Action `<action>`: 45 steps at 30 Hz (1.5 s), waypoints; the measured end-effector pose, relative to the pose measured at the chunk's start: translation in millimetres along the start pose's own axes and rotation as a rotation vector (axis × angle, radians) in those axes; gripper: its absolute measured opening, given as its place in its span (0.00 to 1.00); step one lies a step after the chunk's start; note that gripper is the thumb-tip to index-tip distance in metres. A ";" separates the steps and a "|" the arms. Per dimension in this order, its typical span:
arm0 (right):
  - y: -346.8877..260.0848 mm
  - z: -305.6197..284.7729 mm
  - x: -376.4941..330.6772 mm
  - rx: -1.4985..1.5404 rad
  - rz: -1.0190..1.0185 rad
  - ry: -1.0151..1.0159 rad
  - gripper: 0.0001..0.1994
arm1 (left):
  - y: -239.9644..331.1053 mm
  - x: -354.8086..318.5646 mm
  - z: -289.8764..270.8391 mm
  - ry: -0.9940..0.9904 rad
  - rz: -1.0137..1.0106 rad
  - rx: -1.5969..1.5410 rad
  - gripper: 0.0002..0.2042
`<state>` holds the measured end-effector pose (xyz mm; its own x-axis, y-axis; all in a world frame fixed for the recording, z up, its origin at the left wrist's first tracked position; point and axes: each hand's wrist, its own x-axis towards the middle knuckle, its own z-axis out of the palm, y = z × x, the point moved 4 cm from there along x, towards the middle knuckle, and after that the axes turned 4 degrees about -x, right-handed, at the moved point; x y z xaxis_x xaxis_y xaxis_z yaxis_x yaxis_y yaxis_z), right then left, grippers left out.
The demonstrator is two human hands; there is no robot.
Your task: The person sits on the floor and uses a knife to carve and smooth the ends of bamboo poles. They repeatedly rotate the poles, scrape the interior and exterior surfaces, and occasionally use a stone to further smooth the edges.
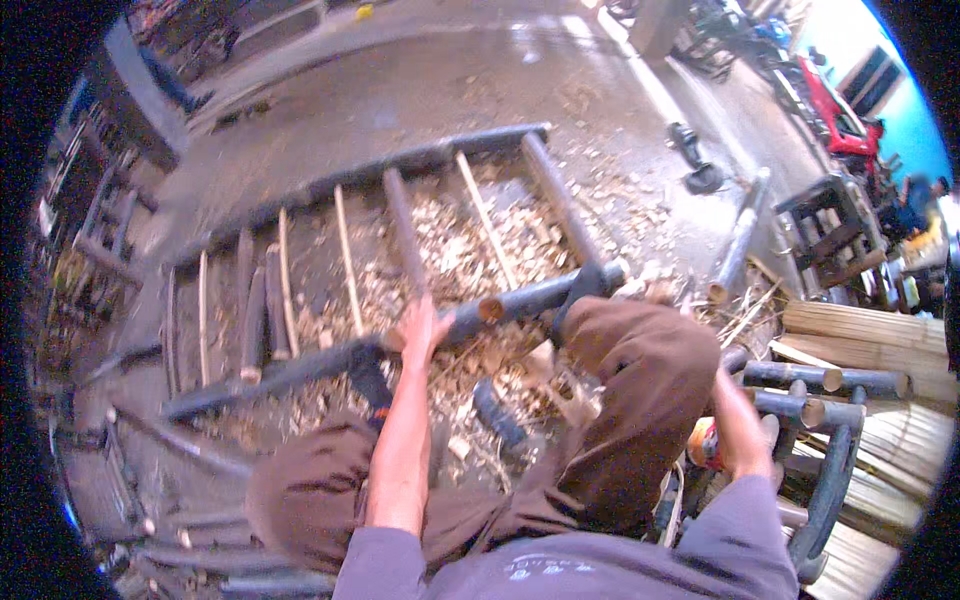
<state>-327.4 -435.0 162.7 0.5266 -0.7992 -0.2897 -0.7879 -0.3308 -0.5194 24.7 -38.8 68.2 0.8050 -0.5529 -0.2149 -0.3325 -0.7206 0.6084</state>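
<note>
Down on the floor (420, 90) among the wood shavings (460, 250), my left hand (420, 330) is flat and open on the near rail (520, 298) of a dark bamboo frame (400, 215) that runs from 9 to 2 o'clock. My right hand (735, 460) is down at 4 o'clock, mostly hidden behind my knee (650, 350), beside an orange can (705, 445), so can't tell its grip.

Wood shavings (470, 240) litter the concrete floor (420, 90). Far right stands a red machine (845, 120); near right lies a stack of pale bamboo slats (870, 340). Dark sandals (692, 160) lie beyond.
</note>
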 end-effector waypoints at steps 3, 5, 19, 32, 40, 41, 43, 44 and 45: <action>58.2 68.7 -28.6 -0.106 0.082 -0.158 0.30 | -53.6 -14.0 18.9 0.019 -0.036 0.310 0.46; 81.9 87.2 -45.8 -0.148 0.127 -0.240 0.30 | -85.1 -17.4 24.5 0.052 -0.057 0.401 0.52; -256.3 19.6 -27.9 -0.154 -0.670 -0.293 0.18 | -121.8 2.0 7.2 -0.018 0.124 0.271 0.42; -218.8 342.6 -33.9 -0.562 -0.538 -0.472 0.29 | -118.9 -6.1 5.1 0.028 0.104 0.279 0.44; -213.2 350.6 -11.5 -0.513 -0.684 -0.361 0.10 | -111.5 -0.4 4.8 0.004 0.115 0.276 0.45; -208.2 347.2 -2.6 -0.564 -0.727 -0.371 0.09 | -104.2 0.7 9.7 -0.024 0.088 0.261 0.45; -209.8 334.8 16.2 -0.584 -0.815 -0.478 0.10 | -95.4 4.1 11.0 0.003 0.127 0.286 0.45; -213.7 327.5 22.6 -0.607 -0.889 -0.560 0.13 | -95.2 7.0 13.0 0.017 0.139 0.294 0.45; -227.2 315.7 13.9 -0.514 -0.972 -0.626 0.14 | -104.6 5.2 12.0 0.032 0.134 0.345 0.43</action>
<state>-40.3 -212.5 22.8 0.9059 0.2093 -0.3681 0.0487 -0.9150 -0.4005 57.8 28.7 -5.8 0.7564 -0.6424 -0.1233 -0.5778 -0.7445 0.3345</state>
